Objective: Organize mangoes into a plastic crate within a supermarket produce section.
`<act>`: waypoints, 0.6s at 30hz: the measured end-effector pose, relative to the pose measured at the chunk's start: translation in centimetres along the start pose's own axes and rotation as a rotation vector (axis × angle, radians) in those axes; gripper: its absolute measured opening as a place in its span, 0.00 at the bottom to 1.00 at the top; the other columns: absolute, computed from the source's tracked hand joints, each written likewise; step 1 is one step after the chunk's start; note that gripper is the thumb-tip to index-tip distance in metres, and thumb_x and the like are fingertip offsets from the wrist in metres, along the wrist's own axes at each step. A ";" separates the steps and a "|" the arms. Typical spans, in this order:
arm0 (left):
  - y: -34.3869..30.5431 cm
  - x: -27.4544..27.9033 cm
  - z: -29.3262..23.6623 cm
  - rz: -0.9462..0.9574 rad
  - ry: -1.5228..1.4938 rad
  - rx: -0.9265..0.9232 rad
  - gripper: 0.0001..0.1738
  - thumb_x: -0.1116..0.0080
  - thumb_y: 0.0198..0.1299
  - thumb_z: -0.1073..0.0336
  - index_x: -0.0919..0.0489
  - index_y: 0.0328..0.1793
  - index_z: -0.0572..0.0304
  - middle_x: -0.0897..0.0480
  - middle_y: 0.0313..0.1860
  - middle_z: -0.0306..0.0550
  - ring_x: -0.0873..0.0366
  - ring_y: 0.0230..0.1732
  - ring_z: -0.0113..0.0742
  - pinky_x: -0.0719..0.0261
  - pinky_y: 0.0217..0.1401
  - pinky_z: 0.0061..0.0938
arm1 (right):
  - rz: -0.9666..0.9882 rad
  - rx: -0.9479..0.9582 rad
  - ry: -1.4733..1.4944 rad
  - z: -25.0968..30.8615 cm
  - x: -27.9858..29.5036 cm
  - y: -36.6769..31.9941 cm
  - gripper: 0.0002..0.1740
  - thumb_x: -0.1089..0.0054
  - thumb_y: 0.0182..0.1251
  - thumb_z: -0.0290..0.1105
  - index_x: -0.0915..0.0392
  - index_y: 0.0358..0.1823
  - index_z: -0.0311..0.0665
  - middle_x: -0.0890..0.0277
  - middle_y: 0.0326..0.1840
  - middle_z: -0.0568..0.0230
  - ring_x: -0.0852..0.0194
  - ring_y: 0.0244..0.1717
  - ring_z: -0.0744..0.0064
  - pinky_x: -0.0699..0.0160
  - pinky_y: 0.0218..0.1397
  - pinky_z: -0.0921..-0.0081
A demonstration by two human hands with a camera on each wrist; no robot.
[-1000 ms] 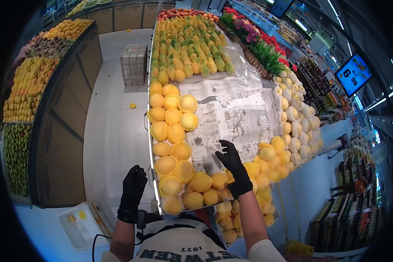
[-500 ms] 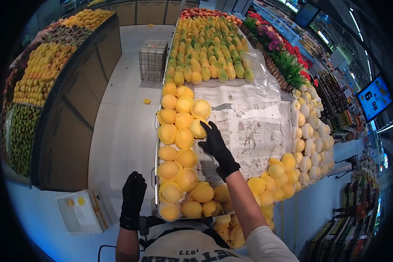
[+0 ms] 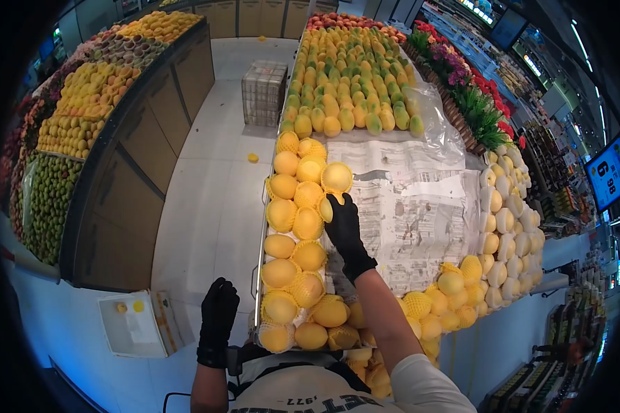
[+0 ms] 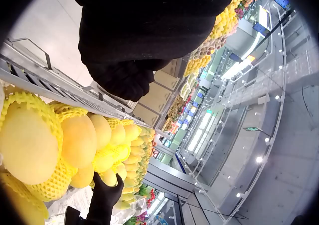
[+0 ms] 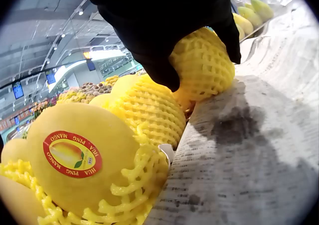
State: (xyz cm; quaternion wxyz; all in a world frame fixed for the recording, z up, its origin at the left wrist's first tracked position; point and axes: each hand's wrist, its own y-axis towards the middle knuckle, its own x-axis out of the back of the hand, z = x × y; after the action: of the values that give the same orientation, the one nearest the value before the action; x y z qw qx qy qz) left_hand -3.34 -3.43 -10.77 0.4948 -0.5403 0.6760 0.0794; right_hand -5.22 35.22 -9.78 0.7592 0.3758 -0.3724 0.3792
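Observation:
With its fingers and thumb curled round it, my black-gloved right hand (image 3: 344, 230) grips a mango in a yellow foam net (image 5: 205, 68). This mango sits at the inner edge of the left-hand rows, against the newspaper (image 3: 410, 227). Beside it stand other netted mangoes (image 3: 308, 224); a nearby mango (image 5: 82, 150) bears a red oval sticker in the right wrist view. My left hand (image 3: 218, 313), also black-gloved, hangs beyond the stand's left edge, fingers loosely curled and holding nothing.
Green-yellow mangoes (image 3: 355, 82) fill the stand's far part, with flowers (image 3: 475, 96) along its right. Round fruit in white nets (image 3: 510, 227) lines the right side. On the floor are a crate (image 3: 264, 93) and a white box (image 3: 132, 327). Another fruit counter (image 3: 138, 162) stands left.
My right hand has moved from above the newspaper to the mango at the left and now grips it. The head view has shifted leftward; my left hand still hangs beside the stand.

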 end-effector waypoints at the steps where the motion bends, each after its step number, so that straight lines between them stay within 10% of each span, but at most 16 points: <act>1: -0.1 -0.4 0.0 -0.011 0.040 -0.007 0.14 0.51 0.70 0.72 0.30 0.61 0.65 0.26 0.42 0.42 0.29 0.39 0.28 0.28 0.39 0.21 | -0.001 -0.020 0.078 -0.1 0.4 0.0 0.38 0.32 0.46 0.19 0.30 0.64 0.41 0.36 0.64 0.40 0.30 0.57 0.40 0.26 0.59 0.53; 12: 0.5 -2.5 0.8 0.154 0.130 0.010 0.16 0.48 0.69 0.75 0.30 0.62 0.65 0.26 0.41 0.40 0.30 0.38 0.28 0.27 0.40 0.24 | -0.164 -0.348 0.895 -9.5 -1.9 -3.4 0.38 0.29 0.51 0.20 0.36 0.65 0.34 0.27 0.55 0.53 0.22 0.54 0.58 0.13 0.50 0.64; 18: 0.3 -4.7 0.7 0.131 0.155 0.061 0.21 0.50 0.68 0.77 0.32 0.67 0.64 0.24 0.44 0.43 0.27 0.40 0.30 0.24 0.44 0.24 | -0.119 -0.527 1.309 -4.6 6.6 -6.0 0.37 0.33 0.56 0.20 0.38 0.68 0.35 0.32 0.61 0.50 0.24 0.57 0.53 0.10 0.49 0.58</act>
State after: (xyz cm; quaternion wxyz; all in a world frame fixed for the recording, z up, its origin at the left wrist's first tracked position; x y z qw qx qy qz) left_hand -3.53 0.24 -7.73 0.4510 -0.4843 0.7481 0.0491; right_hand 4.05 38.50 -7.90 0.9122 -0.1059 0.1020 0.3824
